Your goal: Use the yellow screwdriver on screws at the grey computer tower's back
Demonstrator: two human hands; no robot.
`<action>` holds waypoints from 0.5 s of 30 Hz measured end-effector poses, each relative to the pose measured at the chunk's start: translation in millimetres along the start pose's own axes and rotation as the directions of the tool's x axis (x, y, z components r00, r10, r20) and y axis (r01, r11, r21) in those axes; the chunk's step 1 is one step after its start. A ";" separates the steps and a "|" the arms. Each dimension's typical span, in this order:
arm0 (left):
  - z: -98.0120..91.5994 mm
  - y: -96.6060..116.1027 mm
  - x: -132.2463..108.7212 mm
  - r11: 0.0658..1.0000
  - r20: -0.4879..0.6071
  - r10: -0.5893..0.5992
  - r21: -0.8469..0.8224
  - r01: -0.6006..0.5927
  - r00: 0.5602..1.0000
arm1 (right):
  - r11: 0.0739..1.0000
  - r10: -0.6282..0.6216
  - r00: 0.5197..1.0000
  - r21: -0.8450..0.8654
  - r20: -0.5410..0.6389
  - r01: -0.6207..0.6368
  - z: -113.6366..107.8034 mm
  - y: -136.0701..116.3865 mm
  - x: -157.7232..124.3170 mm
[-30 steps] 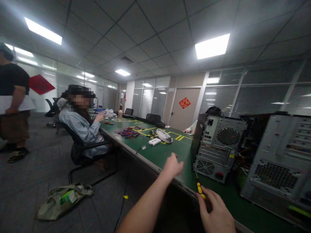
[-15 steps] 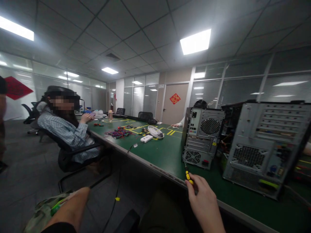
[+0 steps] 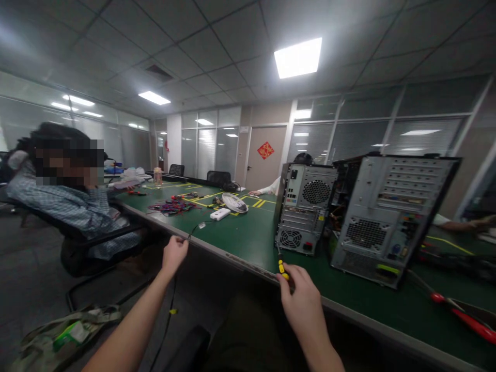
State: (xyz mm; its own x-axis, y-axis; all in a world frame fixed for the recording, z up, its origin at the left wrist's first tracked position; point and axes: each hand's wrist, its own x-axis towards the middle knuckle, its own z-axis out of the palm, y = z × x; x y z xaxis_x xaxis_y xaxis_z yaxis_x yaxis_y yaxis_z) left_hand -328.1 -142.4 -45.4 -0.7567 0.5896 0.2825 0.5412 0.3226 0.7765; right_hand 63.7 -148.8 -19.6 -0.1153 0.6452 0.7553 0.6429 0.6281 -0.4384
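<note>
My right hand (image 3: pixel 300 292) grips a yellow-and-black screwdriver (image 3: pixel 282 268) just over the table's near edge. The screwdriver's thin shaft points up to the lower back corner of a computer tower (image 3: pixel 296 219) with an open fan grille. A second, larger tower (image 3: pixel 382 222) stands to its right, its back panel facing me. At the table edge on the left, my left hand (image 3: pixel 176 254) has its fingers closed on a black cable (image 3: pixel 192 232). This cable carries a white tag and runs over the edge to the floor.
The green table (image 3: pixel 240 248) holds a white plug-in block (image 3: pixel 220 214), a racket-like white object (image 3: pixel 234 202) and a pile of coloured wires (image 3: pixel 174 206). Red-handled pliers (image 3: pixel 468 318) lie at right. A person (image 3: pixel 65 201) sits at left; a bag (image 3: pixel 65 336) rests below.
My left arm has reached forward from low on the left, and its hand has closed on the cable. My view has turned slightly right. The right hand still holds the screwdriver by the tower.
</note>
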 end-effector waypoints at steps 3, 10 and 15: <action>32.4 74.9 -33.9 0.944 0.066 0.267 -0.217 -0.247 0.962 | 1.000 0.027 1.000 0.017 -0.007 -0.026 1.8 -6.7 -5.5; 89.5 173.8 -102.7 0.790 0.749 0.328 -0.552 0.268 0.575 | 0.998 0.036 0.998 0.046 -0.043 -0.034 6.5 -14.0 -17.6; 121.0 201.6 -101.1 0.799 0.846 0.279 -0.467 0.380 0.454 | 0.997 0.049 0.997 0.055 -0.055 -0.046 6.8 -15.6 -20.1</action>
State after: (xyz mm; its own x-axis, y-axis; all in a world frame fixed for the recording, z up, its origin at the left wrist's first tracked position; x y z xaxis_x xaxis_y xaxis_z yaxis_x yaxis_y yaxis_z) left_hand -98.1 -47.4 14.5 0.1183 0.9842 -0.1318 -0.0261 0.1358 0.9904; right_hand 50.9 -168.6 -31.3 -0.0420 0.6503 0.7585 0.6052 0.6206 -0.4986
